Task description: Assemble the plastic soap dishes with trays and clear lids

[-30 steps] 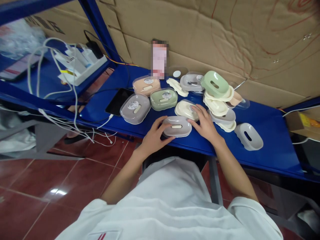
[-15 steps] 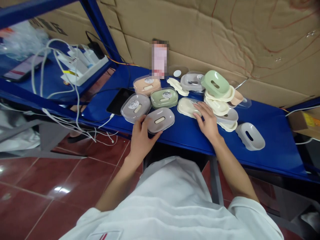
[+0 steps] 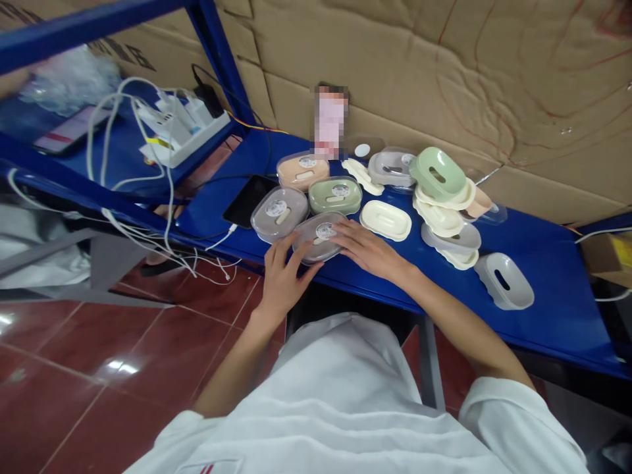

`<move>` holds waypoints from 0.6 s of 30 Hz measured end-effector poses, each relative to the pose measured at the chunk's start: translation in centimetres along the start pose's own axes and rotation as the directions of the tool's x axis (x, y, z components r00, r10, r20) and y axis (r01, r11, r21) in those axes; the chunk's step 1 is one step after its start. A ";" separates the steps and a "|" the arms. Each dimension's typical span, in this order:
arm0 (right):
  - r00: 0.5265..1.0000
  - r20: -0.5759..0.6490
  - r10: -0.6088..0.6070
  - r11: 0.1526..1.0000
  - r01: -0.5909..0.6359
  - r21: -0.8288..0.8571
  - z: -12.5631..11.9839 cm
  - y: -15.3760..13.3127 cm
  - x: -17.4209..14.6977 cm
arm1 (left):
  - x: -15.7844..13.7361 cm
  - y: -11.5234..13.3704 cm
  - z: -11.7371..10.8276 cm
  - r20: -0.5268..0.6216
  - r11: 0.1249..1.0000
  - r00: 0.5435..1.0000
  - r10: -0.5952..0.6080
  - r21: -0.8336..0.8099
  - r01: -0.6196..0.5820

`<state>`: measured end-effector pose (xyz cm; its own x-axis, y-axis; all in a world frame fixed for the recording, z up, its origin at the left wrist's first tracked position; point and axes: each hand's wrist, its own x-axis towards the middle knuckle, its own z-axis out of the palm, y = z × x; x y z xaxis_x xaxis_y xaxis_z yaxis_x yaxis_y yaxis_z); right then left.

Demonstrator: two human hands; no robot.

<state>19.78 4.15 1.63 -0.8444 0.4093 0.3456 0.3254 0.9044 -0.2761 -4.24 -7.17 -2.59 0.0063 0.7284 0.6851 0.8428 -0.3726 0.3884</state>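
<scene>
Here my left hand (image 3: pixel 280 280) cups the near edge of the grey lidded soap box (image 3: pixel 320 236), fingers spread and curled around its rim, while my right hand (image 3: pixel 368 250) lies flat and open on its clear lid, pressing rather than gripping. The box sits on the blue tabletop (image 3: pixel 543 263), at its front edge. I judge it light, stiff thin plastic, smooth enough to slide, so the long sides seem the best hold. Behind the box stand another grey box (image 3: pixel 279 212), a green one (image 3: pixel 336 195) and a peach one (image 3: pixel 302 170), all lidded; whether they hold anything I cannot tell. Right of the box lies a cream tray (image 3: pixel 386 219), and beyond that a loose stack of open halves (image 3: pixel 444 204).
</scene>
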 end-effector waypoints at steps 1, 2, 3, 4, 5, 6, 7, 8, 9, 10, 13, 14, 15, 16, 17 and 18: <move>1.000 0.001 -0.002 1.000 0.002 -0.014 0.2 0.1 0.0 | 0.1 0.0 0.0 -0.015 1.000 1.000 0.011 -0.002 -0.011; 1.000 0.004 0.000 1.000 0.000 -0.026 0.4 0.2 0.0 | 0.1 -0.1 0.0 -0.028 1.000 0.999 0.018 -0.004 -0.018; 1.000 0.006 0.004 0.999 -0.003 -0.035 0.6 0.2 0.0 | 0.1 -0.1 0.0 -0.041 1.000 0.999 0.019 -0.008 -0.019; 1.000 0.008 0.007 0.999 -0.006 -0.042 0.7 0.2 0.0 | 0.2 -0.1 0.0 -0.052 1.000 0.999 0.013 -0.011 -0.013; 1.000 0.008 0.005 0.999 -0.005 -0.048 0.8 0.2 0.0 | 0.2 0.0 0.0 -0.061 1.000 0.998 0.002 -0.015 -0.002; 1.000 0.005 0.003 0.999 -0.002 -0.054 0.9 0.2 0.0 | 0.2 0.0 0.0 -0.066 1.000 0.998 -0.009 -0.017 0.008; 1.000 0.000 0.000 0.998 0.000 -0.060 1.0 0.2 0.0 | 0.2 0.0 0.0 -0.066 1.000 0.998 -0.017 -0.017 0.016; 1.000 -0.004 -0.001 0.998 0.001 -0.066 1.1 0.2 0.0 | 0.2 0.0 0.0 -0.062 1.000 0.998 -0.019 -0.016 0.018; 1.000 -0.004 0.000 0.997 0.000 -0.072 1.1 0.2 0.0 | 0.2 0.0 -0.1 -0.056 1.000 0.998 -0.014 -0.012 0.014; 1.000 -0.001 0.001 0.997 -0.001 -0.077 1.1 0.3 0.0 | 0.2 0.0 -0.1 -0.051 1.000 0.999 -0.008 -0.010 0.007; 1.000 0.021 0.009 0.996 -0.007 -0.088 1.3 0.3 -0.1 | 0.0 -0.1 -0.1 -0.047 1.000 0.999 -0.016 -0.019 0.015; 1.000 0.027 0.011 0.996 -0.009 -0.088 1.4 0.3 -0.1 | -0.1 -0.1 0.0 -0.050 0.999 0.998 -0.027 -0.027 0.025; 0.999 0.031 0.016 0.996 -0.014 -0.086 1.5 0.2 -0.1 | -0.3 -0.1 0.2 -0.053 0.999 0.998 -0.038 -0.035 0.036; 0.999 0.035 0.024 0.996 -0.021 -0.085 1.5 0.2 0.0 | -0.4 -0.1 0.3 -0.058 0.998 0.997 -0.052 -0.040 0.049; 0.999 0.040 0.030 0.996 -0.026 -0.085 1.5 0.1 0.1 | -0.6 0.0 0.6 -0.064 0.997 0.996 -0.069 -0.041 0.067; 0.998 0.045 0.033 0.996 -0.029 -0.088 1.5 0.0 0.2 | -0.7 0.1 0.8 -0.070 0.995 0.994 -0.090 -0.041 0.087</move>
<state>19.03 4.07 0.37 -0.8514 0.4332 0.2959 0.3861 0.8993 -0.2056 -3.69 -7.27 -3.52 -0.1071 0.7172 0.6886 0.8175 -0.3307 0.4715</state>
